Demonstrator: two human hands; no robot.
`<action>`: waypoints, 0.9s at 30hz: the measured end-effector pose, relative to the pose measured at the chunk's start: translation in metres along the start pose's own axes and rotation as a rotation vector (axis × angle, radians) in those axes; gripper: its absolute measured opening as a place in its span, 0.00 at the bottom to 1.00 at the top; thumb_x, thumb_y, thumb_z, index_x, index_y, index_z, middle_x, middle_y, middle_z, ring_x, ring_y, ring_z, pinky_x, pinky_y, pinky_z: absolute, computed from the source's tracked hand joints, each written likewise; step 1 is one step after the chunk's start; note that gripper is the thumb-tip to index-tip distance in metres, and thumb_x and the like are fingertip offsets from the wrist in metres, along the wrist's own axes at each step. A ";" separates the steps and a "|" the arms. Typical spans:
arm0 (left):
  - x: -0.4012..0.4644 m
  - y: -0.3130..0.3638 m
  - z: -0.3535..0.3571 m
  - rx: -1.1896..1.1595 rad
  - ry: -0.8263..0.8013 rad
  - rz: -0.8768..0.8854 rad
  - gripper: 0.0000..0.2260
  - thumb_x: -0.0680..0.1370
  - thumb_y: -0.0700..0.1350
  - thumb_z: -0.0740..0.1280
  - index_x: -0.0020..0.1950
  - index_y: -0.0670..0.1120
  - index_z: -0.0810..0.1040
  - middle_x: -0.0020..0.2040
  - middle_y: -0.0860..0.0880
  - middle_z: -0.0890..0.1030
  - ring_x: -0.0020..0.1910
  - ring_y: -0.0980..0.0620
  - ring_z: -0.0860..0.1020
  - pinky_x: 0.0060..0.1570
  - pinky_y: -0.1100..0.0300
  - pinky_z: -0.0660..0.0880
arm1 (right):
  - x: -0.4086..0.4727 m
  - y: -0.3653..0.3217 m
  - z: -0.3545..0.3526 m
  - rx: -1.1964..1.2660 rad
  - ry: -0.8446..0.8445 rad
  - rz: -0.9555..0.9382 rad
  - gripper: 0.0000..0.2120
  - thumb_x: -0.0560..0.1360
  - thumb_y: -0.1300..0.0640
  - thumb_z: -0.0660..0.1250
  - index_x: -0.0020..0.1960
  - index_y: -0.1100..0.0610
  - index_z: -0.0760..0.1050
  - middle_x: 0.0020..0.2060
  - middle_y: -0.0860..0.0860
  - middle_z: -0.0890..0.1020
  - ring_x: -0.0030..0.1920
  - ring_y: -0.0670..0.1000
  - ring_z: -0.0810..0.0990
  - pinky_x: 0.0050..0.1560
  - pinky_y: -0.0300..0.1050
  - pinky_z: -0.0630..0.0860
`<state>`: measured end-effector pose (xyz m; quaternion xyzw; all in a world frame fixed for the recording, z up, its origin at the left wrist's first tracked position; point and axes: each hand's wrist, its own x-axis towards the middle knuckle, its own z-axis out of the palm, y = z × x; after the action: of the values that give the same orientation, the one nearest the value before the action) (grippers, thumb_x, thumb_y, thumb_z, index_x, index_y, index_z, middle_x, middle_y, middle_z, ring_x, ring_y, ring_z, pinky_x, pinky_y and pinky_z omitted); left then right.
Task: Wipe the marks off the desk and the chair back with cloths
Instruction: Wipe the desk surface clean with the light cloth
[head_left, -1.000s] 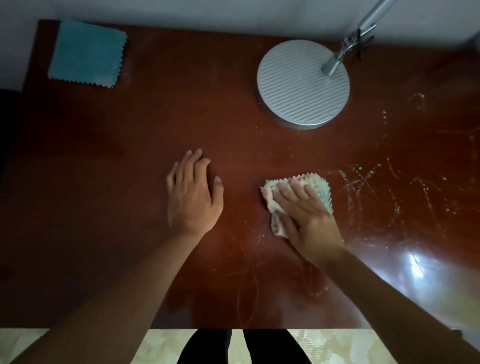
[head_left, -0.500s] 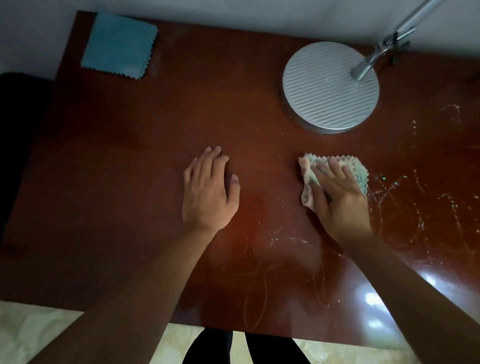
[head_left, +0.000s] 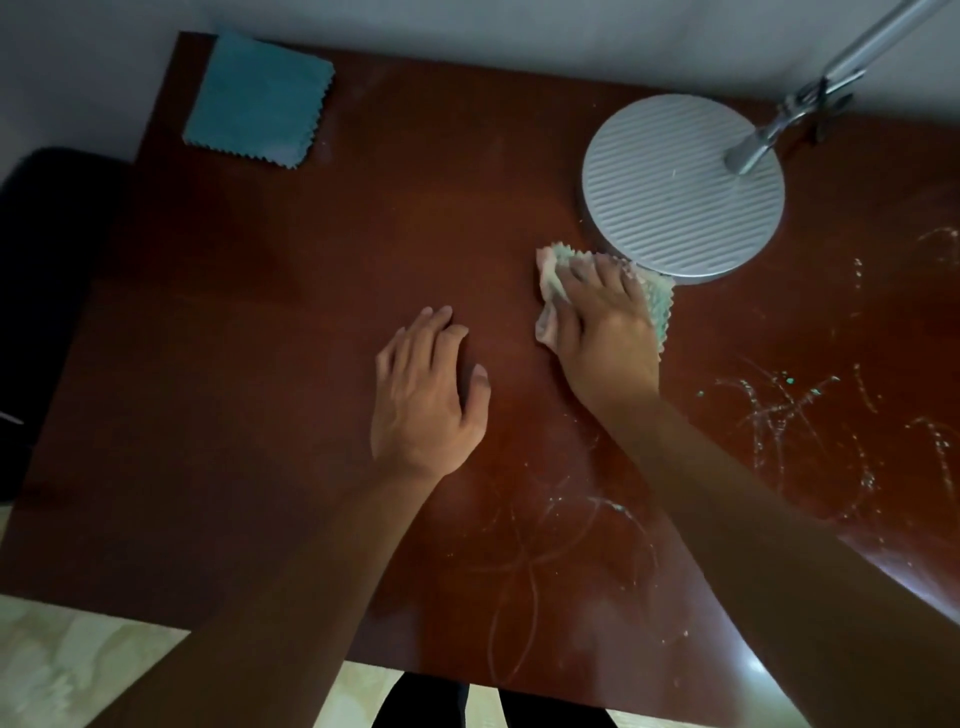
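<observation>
Mid bench-wipe: my right hand presses pale cloth flat, fingers straight, against lamp base. Left hand flat, holding nothing. Next: marks centre right.

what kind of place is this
Probably a home study or bedroom corner: a glossy wooden desk set against a plain wall, a lamp with a round base on it, and a dark chair at its left.

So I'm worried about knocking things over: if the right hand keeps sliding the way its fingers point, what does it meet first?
Probably the lamp base: the right hand, pressing the cloth, points up at its near rim, almost touching.
</observation>
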<state>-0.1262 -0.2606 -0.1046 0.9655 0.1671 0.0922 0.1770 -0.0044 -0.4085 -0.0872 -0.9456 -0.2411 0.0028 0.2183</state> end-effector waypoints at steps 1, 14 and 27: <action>0.000 0.000 0.000 0.004 0.002 -0.001 0.18 0.78 0.50 0.61 0.65 0.43 0.75 0.70 0.44 0.74 0.73 0.46 0.67 0.73 0.48 0.61 | 0.004 -0.005 0.004 -0.011 0.003 0.023 0.17 0.81 0.59 0.58 0.68 0.61 0.73 0.67 0.57 0.75 0.74 0.58 0.66 0.76 0.55 0.56; 0.001 -0.001 0.000 -0.016 0.000 0.002 0.18 0.78 0.50 0.60 0.65 0.44 0.75 0.70 0.45 0.74 0.74 0.47 0.67 0.73 0.49 0.60 | 0.011 -0.007 0.006 0.035 0.013 0.020 0.17 0.80 0.60 0.59 0.66 0.62 0.75 0.65 0.57 0.77 0.72 0.59 0.68 0.74 0.56 0.60; 0.000 -0.001 0.000 -0.016 -0.014 0.000 0.19 0.78 0.51 0.60 0.65 0.44 0.75 0.70 0.45 0.74 0.74 0.48 0.66 0.74 0.50 0.59 | 0.011 -0.011 0.006 -0.028 -0.041 -0.001 0.17 0.81 0.61 0.57 0.67 0.63 0.74 0.64 0.57 0.77 0.71 0.60 0.67 0.74 0.58 0.57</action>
<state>-0.1266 -0.2592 -0.1048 0.9646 0.1653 0.0870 0.1861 -0.0007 -0.3921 -0.0869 -0.9483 -0.2459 0.0190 0.1998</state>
